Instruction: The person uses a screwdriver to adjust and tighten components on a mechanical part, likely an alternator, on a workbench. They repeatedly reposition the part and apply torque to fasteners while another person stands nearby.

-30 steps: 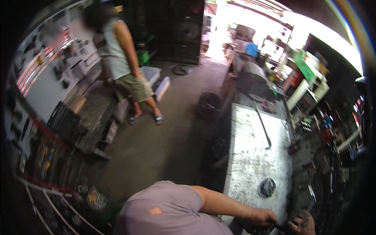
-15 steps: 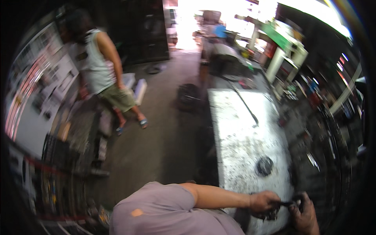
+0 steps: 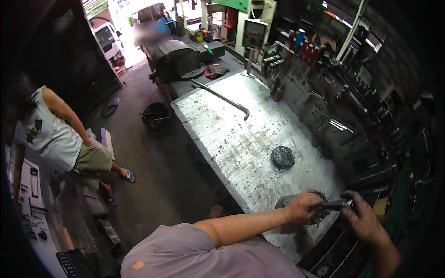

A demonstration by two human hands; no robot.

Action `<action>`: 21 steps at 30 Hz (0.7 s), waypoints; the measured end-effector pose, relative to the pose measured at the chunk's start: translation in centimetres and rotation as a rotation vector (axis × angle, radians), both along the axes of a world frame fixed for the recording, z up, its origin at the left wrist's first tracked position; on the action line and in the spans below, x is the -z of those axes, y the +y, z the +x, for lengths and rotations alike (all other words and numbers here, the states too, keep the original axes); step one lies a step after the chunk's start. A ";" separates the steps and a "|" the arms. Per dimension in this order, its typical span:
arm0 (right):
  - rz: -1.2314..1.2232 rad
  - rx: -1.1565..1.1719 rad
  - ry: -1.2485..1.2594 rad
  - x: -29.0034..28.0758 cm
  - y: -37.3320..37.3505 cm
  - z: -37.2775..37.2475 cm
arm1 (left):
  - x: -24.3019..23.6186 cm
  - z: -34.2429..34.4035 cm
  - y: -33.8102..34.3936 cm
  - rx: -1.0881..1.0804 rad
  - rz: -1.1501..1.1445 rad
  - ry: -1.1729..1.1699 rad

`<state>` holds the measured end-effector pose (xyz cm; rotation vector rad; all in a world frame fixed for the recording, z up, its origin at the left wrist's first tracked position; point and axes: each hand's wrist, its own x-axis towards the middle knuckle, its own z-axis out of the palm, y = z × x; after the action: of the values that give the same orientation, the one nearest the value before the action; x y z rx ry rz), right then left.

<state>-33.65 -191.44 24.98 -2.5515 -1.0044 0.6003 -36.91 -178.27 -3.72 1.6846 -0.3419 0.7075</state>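
Observation:
My left hand (image 3: 301,207) reaches over the near end of a metal-topped workbench (image 3: 222,139). Its fingers are closed round one end of a dark, bar-shaped tool (image 3: 334,205) with a shiny rounded end. My right hand (image 3: 364,220), its fingertips blackened, curls round the tool's other end. Beneath my left hand lies a greasy metal machine part (image 3: 320,216), partly covered by the fingers; its exact kind cannot be made out. A round black slotted cover (image 3: 282,158) rests on the bench beyond my hands.
A long bent metal bar (image 3: 222,98) lies farther up the bench, near a reddish rag (image 3: 216,71). Tools hang along the dark wall rack (image 3: 343,125) at the right. Another person (image 3: 60,134) stands at the left, beyond the aisle. A black basin (image 3: 155,116) sits on the floor.
My view has swung right, so the bench and the other person appear farther left. Both hands remain at the tool, which now shows more clearly.

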 end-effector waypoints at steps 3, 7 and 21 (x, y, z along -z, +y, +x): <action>-0.190 -0.226 -0.167 -1.6 -0.1 1.4 | 0.0 0.3 0.4 -0.009 -0.026 -0.115; -0.118 -0.810 -0.714 -1.7 -0.1 4.3 | -0.2 0.6 0.7 0.054 -0.011 -0.140; -0.220 -1.015 -0.446 -1.0 1.5 7.4 | 0.2 0.5 -1.4 -0.035 -0.044 -0.080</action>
<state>-26.25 -189.97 26.00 -2.2251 -2.5445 0.3623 -36.45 -179.71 -3.91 1.6272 -0.3516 0.8046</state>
